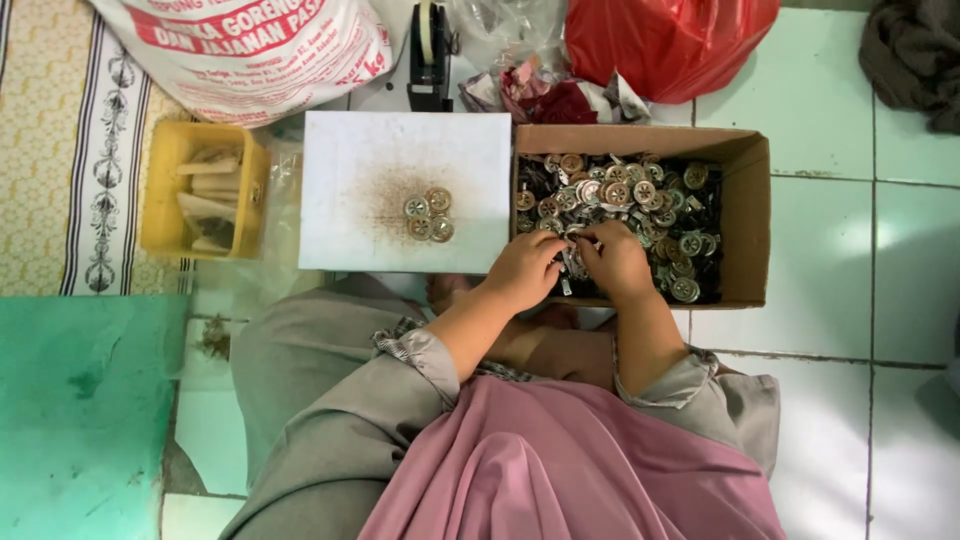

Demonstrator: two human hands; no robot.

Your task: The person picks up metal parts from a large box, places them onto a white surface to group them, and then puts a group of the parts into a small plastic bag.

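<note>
A brown cardboard box on the tiled floor holds several small round metal pieces. My left hand and my right hand meet at the box's near-left corner, fingertips pinched together on a small metal piece between them. To the left lies a white board with a brownish stain and a little cluster of round metal discs. My grey sleeves and pink cloth fill the bottom of the view.
A yellow plastic tub with pale items stands left of the board. A printed white sack, a black tape dispenser, a red plastic bag and dark cloth lie beyond. A green mat is at lower left.
</note>
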